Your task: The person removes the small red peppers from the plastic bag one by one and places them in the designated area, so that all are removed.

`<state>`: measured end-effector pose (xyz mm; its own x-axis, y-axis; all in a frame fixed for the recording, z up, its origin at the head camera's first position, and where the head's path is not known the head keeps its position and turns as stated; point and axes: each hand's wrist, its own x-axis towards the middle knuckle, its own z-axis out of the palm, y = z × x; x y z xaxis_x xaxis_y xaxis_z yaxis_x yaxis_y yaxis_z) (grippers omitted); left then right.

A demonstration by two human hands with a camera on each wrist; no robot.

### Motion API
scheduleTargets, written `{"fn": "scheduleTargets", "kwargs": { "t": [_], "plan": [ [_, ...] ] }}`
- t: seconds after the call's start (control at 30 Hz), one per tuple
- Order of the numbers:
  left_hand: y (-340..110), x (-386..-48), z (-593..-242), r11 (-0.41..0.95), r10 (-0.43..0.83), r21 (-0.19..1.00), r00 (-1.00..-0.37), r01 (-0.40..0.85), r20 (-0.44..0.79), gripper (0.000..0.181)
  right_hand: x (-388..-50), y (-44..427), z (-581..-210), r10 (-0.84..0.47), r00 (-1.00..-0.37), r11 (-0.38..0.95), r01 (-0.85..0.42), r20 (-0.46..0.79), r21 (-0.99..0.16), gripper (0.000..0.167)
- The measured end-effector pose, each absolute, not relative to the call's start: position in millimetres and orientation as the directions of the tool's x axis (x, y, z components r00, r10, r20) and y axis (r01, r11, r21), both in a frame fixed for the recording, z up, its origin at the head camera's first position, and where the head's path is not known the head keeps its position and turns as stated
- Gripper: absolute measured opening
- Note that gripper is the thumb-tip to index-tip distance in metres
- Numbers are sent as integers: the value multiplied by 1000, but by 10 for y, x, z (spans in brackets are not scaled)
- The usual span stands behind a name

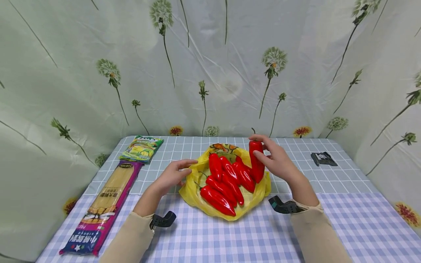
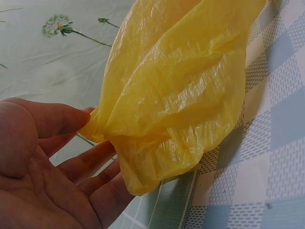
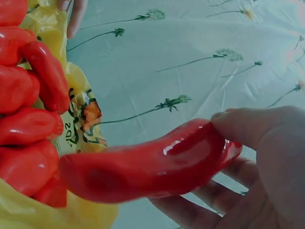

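Right hand (image 1: pixel 277 159) above table (image 1: pixel 243 239), floral backdrop (image 1: pixel 236 65)

A long purple-edged plastic pasta packet (image 1: pixel 104 205) is lying beside a shiny green-and-yellow pouch (image 1: pixel 142 149); a small black packet (image 1: pixel 323 159) (white-lettered) is resting well apart.

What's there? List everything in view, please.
Raised pepper: one, red, over the bag's right side
Other peppers: at least six, red, in the bag
Plastic bag: one, yellow, table centre
Pasta pack: one, purple and blue, table's left
Flat packet: one, green-yellow, beyond pasta pack
Small packet: one, black, back right
Table: one, grey-green behind, blue-white check nearer
Flowered backdrop: one, pale green, behind table
Wrist devices: two, black, one per wrist
Sleeves: two, beige, both arms
Left hand: one, bare, grip on bag edge
Right hand: one, bare, grip on raised pepper
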<state>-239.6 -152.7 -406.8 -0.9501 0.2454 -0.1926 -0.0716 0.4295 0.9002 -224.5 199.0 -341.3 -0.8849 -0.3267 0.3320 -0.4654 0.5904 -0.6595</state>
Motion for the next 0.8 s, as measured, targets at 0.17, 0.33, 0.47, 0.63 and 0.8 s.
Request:
{"fn": "scheduleTargets", "kwargs": {
  "t": [0.17, 0.33, 0.47, 0.63, 0.8],
  "plan": [
    [-1533, -2401, -4070, 428, 256, 901, -947, -72, -197, 37, -2260, 2064, -3410, -291, -894, 602, -449, 342, -661, 42],
    [-1535, -2403, -4070, 429, 260, 901, -947, -61, -188, 37, -2270, 2118, -3403, -224, -914, 608, -402, 339, -684, 42],
    [-1532, -2401, -4066, 429, 259, 901, -947, -64, -190, 37, -2295, 2153, -3413, -167, -913, 613, -392, 373, -686, 33],
    [-1528, -2397, -4062, 431, 257, 900, -947, -67, -194, 36, -2327, 2192, -3433, -101, -906, 635, -377, 412, -674, 15],
    [-1525, -2391, -4057, 432, 257, 899, -947, -66, -194, 36, -2354, 2242, -3469, -81, -909, 653, -359, 410, -667, 15]
  ]
}}
